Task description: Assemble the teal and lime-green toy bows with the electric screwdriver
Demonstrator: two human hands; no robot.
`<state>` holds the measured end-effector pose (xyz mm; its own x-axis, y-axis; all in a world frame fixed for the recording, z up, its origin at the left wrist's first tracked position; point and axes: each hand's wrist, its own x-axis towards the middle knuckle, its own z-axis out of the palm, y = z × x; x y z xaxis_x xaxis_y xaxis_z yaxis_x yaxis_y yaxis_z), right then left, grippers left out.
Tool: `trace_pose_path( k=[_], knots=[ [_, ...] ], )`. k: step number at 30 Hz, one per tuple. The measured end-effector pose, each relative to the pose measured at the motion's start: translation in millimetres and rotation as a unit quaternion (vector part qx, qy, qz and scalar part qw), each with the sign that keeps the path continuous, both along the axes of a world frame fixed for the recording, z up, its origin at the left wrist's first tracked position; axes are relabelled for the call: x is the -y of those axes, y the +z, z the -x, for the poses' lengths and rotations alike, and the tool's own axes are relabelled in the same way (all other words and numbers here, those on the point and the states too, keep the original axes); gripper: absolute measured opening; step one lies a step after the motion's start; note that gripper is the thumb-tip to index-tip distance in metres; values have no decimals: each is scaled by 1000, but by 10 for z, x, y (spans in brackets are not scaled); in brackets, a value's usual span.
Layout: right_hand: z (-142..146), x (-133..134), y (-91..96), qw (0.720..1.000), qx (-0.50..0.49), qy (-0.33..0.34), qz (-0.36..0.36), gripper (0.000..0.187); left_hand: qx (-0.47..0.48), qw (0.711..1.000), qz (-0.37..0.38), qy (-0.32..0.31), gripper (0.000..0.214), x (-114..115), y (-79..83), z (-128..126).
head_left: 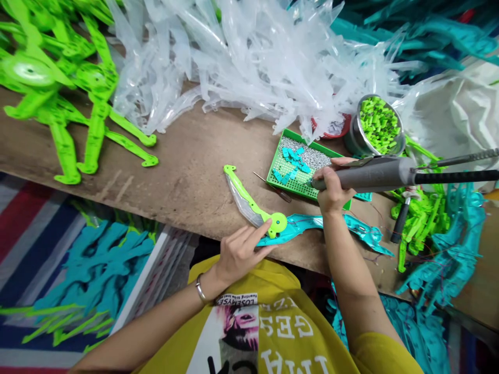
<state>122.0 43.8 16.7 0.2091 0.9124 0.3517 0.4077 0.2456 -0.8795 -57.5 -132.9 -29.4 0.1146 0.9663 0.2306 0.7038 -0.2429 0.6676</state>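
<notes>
My left hand (pixel 239 250) pinches a toy piece at the near edge of the brown table (pixel 187 171). The piece has a green arm with a clear blade (pixel 245 200) joined at a round green hub (pixel 277 223) to a teal part (pixel 312 224). My index finger lies by the hub. My right hand (pixel 331 189) is wrapped round a grey electric screwdriver (pixel 374 173). Its tip hovers over a green tray (pixel 284 182) holding small screws and teal bits.
A heap of clear plastic parts (pixel 253 57) fills the back. Green toy pieces (pixel 62 98) lie at the left. A metal bowl of green bits (pixel 377 124) stands right of the tray. Teal and green parts (pixel 436 228) pile at the right and on the floor (pixel 97 270).
</notes>
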Motion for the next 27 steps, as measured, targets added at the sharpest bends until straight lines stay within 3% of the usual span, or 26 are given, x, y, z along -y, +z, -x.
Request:
trace_pose_path(
  k=[7,14,19,24,27],
  knots=[
    [6,-2,72,999,-35,27,-9,39,-7,1000,-3,-1,56,10,-24,-11],
    [12,-26,16,1000,-26,7,11,31,18,1000,23,7,51,22,-22,-23],
    [44,25,200,993,-108,24,-44,29,-19,997,-73,-7,54,-29,-16,-28],
    [210,468,530,957,-229,157,-80,21,-33,987,-154,-13,57,-79,-54,-28],
    [293,829,573,937,-247,246,-35,20,-25,986,-163,-17,57,-82,-79,-26]
  ],
)
